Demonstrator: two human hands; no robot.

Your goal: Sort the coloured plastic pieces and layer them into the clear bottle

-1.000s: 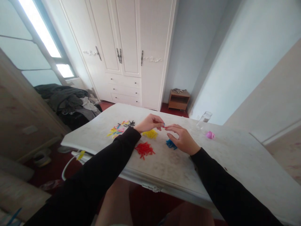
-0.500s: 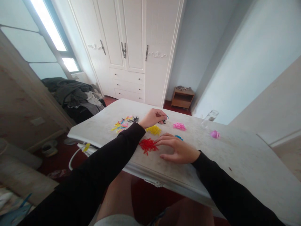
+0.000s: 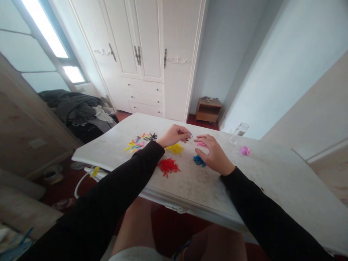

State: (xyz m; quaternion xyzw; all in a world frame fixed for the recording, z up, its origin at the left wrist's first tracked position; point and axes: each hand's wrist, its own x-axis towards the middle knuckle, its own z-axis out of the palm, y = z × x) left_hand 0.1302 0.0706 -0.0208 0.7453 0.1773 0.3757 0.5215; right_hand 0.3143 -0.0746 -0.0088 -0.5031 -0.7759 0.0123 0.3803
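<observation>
My left hand (image 3: 175, 135) is closed in a pinch over the far side of the table, with a thin blue band (image 3: 191, 135) like a small rubber band at its fingertips. To its right, my right hand (image 3: 213, 154) is open, its fingers apart and pointing at the left hand. Below the right fingers lies a blue pile (image 3: 199, 161), and a pink pile (image 3: 201, 144) is partly hidden behind them. Nearer me is a red pile (image 3: 168, 166). A yellow pile (image 3: 174, 148) sits just below my left hand, and a few black pieces (image 3: 187, 139) show under its fingers.
Mixed coloured pieces (image 3: 133, 145) and black ones (image 3: 150, 137) lie on the left of the white table (image 3: 187, 192). A clear glass bottle or jar (image 3: 239, 132) and a purple-pink bundle (image 3: 245, 150) are at the right. A wardrobe (image 3: 146, 58) stands beyond.
My right hand has moved away from beside the red pile, up and forward toward the left hand, uncovering more of the blue pile. My left hand still pinches the blue band.
</observation>
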